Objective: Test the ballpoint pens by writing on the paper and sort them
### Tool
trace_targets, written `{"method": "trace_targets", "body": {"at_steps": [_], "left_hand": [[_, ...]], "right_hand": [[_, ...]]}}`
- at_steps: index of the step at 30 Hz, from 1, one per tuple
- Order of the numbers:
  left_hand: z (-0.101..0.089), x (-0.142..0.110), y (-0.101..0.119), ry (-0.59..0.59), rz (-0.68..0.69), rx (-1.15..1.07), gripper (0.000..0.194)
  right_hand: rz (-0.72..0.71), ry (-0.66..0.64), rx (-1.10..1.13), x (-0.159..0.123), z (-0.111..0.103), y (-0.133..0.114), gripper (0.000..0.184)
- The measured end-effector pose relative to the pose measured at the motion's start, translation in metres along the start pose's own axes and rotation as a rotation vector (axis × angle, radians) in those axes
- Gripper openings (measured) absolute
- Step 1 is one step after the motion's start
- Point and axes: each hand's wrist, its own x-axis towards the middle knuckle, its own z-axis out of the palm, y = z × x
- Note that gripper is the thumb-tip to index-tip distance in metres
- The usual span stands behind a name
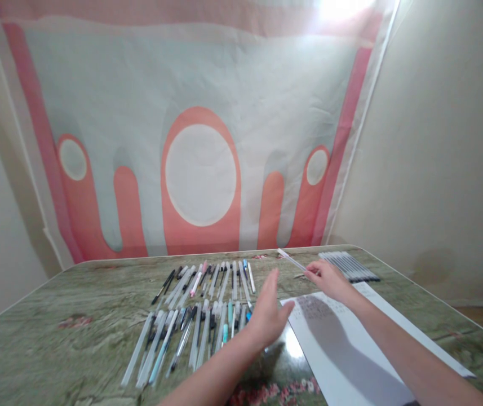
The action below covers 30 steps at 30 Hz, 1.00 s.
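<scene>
My right hand pinches one end of a slim whitish pen, which points up and to the left over the far part of the table. My left hand has its fingers stretched out and the thumb apart, with nothing in it. It hovers at the right end of the nearer row of pens, beside a white sheet of paper with handwriting near its top. Behind that row lies a farther row of pens, mostly clear, white and black, with a pink one among them.
A neat bundle of grey pens lies side by side at the far right, beyond the paper. The table has a green stone-like pattern with printed flowers. A patterned cloth hangs behind it.
</scene>
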Motion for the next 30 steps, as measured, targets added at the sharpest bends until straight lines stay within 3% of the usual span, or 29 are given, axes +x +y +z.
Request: {"method": "trace_targets", "body": {"at_steps": [2, 4, 7, 14, 22, 26, 30], "left_hand": [[0.006, -0.013, 0.008, -0.303, -0.038, 0.233, 0.057], [0.011, -0.024, 0.015, -0.503, -0.052, 0.401, 0.052], [0.017, -0.031, 0.022, -0.63, 0.019, 0.579, 0.041], [0.018, -0.028, 0.027, -0.686, 0.122, 0.764, 0.034], [0.019, -0.028, 0.027, -0.758, 0.103, 0.808, 0.046], [0.019, -0.028, 0.025, -0.732, 0.122, 0.829, 0.049], [0.013, -0.023, 0.026, -0.722, 0.177, 0.86, 0.036]], "right_hand": [[0.195, 0.051, -0.288, 0.01, 0.002, 0.029, 0.025], [0.266, 0.075, -0.371, 0.015, 0.008, 0.053, 0.025], [0.301, 0.112, -0.442, 0.013, 0.014, 0.075, 0.022], [0.309, 0.142, -0.513, 0.013, 0.018, 0.097, 0.024], [0.367, 0.124, -0.555, 0.015, 0.02, 0.105, 0.027], [0.352, 0.106, -0.552, 0.018, 0.016, 0.086, 0.026], [0.193, 0.039, -0.287, 0.027, 0.019, 0.038, 0.021]]}}
